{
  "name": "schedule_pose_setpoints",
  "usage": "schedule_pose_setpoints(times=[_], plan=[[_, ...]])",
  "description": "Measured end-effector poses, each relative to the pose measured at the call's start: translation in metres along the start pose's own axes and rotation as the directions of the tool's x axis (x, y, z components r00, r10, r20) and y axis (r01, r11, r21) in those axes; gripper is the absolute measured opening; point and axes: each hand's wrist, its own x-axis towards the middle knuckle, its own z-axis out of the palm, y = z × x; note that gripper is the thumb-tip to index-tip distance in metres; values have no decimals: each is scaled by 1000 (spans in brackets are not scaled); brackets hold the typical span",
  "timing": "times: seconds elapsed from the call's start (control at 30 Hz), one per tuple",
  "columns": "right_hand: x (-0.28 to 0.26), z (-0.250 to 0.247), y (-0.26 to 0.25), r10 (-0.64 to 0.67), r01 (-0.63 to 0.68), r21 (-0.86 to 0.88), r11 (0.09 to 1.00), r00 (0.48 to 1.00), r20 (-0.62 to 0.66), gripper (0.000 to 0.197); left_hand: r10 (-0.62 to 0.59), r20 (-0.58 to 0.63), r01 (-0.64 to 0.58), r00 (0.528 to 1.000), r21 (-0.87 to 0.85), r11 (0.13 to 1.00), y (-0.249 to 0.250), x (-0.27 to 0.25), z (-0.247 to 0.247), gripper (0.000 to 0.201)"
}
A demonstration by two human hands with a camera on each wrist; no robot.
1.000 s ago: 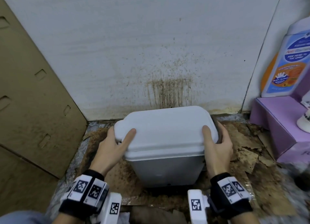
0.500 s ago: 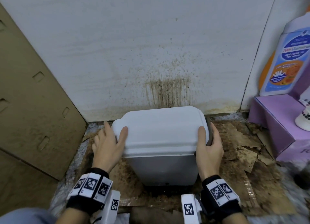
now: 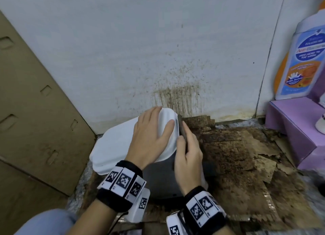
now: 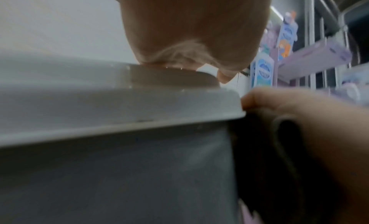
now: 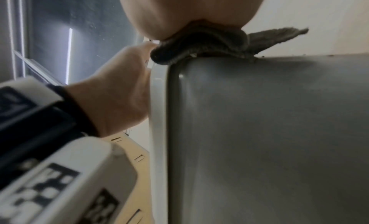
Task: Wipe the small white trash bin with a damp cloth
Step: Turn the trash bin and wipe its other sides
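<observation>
The small bin has a white lid (image 3: 114, 146) and a grey-white body (image 3: 158, 180). It stands on the floor, turned at an angle to the wall. My left hand (image 3: 151, 138) lies flat on the far right part of the lid, fingers straight. My right hand (image 3: 189, 155) holds a dark grey cloth (image 3: 181, 127) against the bin's right side, thumb at the lid's rim. In the right wrist view the cloth (image 5: 209, 44) is bunched under my palm on the bin's upper edge (image 5: 269, 132). The left wrist view shows the lid's rim (image 4: 119, 104) with my right hand (image 4: 311, 124) beside it.
A stained white wall (image 3: 175, 50) rises right behind the bin. A brown cardboard panel (image 3: 35, 120) leans at the left. Torn, dirty cardboard (image 3: 228, 155) covers the floor to the right. Farther right, a soap bottle (image 3: 299, 58) stands on a purple box (image 3: 295, 129).
The bin has turned and shifted left. My left hand moved from the lid's left end onto its top near the right end. My right hand stays at the right side with the cloth.
</observation>
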Motion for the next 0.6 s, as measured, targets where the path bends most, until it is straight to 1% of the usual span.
schedule_pose_setpoints(times=[0.07,0.13,0.2,0.27,0.33,0.4,0.47,0.53,0.6], plan=[[1,7,-6,-8,6,26,1000,998,59,42,9,30,-11,1000,48,999,-9,4,-4,60],[5,12,-11,-4,-5,69,998,992,130,40,-8,41,6,999,66,998,-21,5,-10,62],[11,16,-13,53,-80,145,986,982,181,37,-31,35,30,999,43,999,-34,4,-18,65],[16,20,-13,151,-185,247,951,977,149,35,-40,30,39,999,7,999,-44,3,-24,66],[18,22,-12,236,-240,296,925,971,48,37,-46,28,47,999,-26,999,-50,1,-28,66],[18,26,-10,245,-232,260,937,969,-16,40,-49,19,50,999,-46,998,-55,0,-30,67],[18,30,-11,199,-193,212,958,980,-4,42,-46,8,46,999,-48,998,-56,-2,-29,67],[15,39,-12,138,-147,162,976,988,69,44,-35,9,36,999,-43,998,-56,-3,-28,69],[10,53,-12,111,-124,62,990,977,180,47,-29,4,29,1000,-38,999,-56,-4,-26,67]])
